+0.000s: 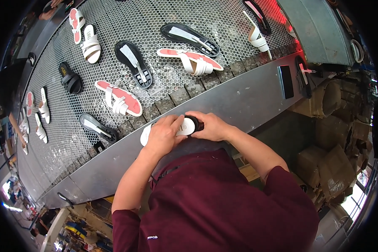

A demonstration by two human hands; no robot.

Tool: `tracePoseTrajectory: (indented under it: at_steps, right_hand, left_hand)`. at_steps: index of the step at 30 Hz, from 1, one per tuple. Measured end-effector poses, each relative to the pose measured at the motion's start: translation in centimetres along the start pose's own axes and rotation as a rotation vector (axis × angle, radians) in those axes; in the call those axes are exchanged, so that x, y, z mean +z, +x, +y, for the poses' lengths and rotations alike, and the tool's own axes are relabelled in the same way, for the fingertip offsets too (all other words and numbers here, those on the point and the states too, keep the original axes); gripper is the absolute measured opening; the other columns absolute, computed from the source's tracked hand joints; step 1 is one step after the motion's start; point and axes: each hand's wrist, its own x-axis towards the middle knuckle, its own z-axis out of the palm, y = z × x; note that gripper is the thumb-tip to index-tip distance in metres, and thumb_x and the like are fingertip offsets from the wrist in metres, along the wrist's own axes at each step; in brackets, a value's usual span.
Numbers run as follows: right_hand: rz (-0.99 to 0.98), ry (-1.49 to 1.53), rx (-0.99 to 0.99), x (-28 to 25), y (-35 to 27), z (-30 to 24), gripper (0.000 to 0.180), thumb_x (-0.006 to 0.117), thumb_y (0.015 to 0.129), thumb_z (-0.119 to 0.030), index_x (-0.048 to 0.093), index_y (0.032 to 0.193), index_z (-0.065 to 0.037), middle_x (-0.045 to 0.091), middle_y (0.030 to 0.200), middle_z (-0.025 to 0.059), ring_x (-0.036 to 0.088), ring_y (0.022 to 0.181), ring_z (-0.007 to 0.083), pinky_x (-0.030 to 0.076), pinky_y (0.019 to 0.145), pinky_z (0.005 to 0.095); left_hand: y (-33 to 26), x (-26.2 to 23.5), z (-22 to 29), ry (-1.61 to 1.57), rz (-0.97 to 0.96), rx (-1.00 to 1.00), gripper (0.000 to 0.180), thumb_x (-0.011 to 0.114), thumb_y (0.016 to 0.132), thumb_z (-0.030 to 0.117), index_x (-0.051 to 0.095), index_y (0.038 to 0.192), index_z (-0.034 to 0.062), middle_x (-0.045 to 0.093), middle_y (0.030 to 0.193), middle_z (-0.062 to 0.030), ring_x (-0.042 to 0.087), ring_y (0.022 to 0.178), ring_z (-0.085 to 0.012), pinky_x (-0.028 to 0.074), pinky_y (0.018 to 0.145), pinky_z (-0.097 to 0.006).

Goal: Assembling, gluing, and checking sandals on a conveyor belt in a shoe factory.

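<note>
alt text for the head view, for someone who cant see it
Seen from above, a person in a maroon top presses both hands, left hand and right hand, onto a white sandal sole on a metal ledge. Behind it, a perforated conveyor carries white-strapped sandals and black soles.

Your left hand (164, 134) and right hand (212, 126) meet on a sandal (185, 127) lying on the metal ledge (239, 103) directly before you. Behind the ledge runs the perforated belt (54, 138), sandals and soles spread across it. To your right on the ledge lies a phone (286, 82); cardboard boxes (336, 138) stand below.
</note>
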Motion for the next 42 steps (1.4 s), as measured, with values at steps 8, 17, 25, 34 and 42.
tracePoseTrajectory:
  at_steps: [8,17,25,34,42]
  right_hand:
    - [-0.06,0.119,-0.03,-0.5,-0.4,-0.6,0.071,0.074,0.071,-0.008,0.042,0.133,-0.004,0.066,0.101,0.0175,0.066,0.092,0.0252,0.052,0.083,0.0337]
    - [-0.11,0.228,0.023,-1.2,-0.6,-0.7,0.069,0.074,0.07,-0.006,0.043,0.132,-0.002,0.067,0.098,0.0155,0.065,0.09,0.0209,0.052,0.082,0.0321]
    - [-0.077,0.192,-0.008,-1.7,-0.8,0.1,0.068,0.073,0.073,-0.009,0.043,0.133,-0.001,0.067,0.1,0.0164,0.065,0.089,0.0203,0.052,0.081,0.0318]
    - [0.166,0.111,0.023,-2.1,-0.8,0.3,0.043,0.063,0.082,-0.024,0.058,0.119,-0.002,0.068,0.088,0.019,0.067,0.078,0.0278,0.052,0.072,0.0343]
    - [0.044,0.264,-0.098,-6.3,0.1,0.9,0.037,0.062,0.086,-0.013,0.057,0.12,0.0,0.067,0.086,0.0083,0.06,0.075,0.0094,0.05,0.07,0.026]
  left_hand:
    - [0.5,-0.9,0.7,-0.059,-0.057,-0.036,0.062,0.081,0.064,0.022,0.057,0.119,0.0048,0.06,0.104,-0.0125,0.06,0.094,-0.0324,0.05,0.079,-0.041]
    - [1.2,-1.3,1.7,-0.008,-0.129,-0.051,0.06,0.08,0.065,0.023,0.057,0.117,0.0046,0.06,0.1,-0.0127,0.06,0.094,-0.032,0.05,0.078,-0.041]
    - [2.1,-0.5,2.1,0.036,-0.156,-0.049,0.061,0.08,0.065,0.023,0.056,0.118,0.005,0.058,0.101,-0.0122,0.06,0.094,-0.0316,0.05,0.078,-0.041]
    - [2.8,0.6,3.4,-0.013,0.004,-0.067,0.063,0.08,0.066,0.023,0.054,0.119,0.0031,0.056,0.116,-0.0148,0.059,0.102,-0.034,0.05,0.084,-0.042]
    - [5.7,-2.1,2.5,-0.224,-0.158,-0.219,0.062,0.074,0.073,0.034,0.057,0.122,-0.0003,0.061,0.112,-0.0218,0.06,0.103,-0.0352,0.049,0.086,-0.04]
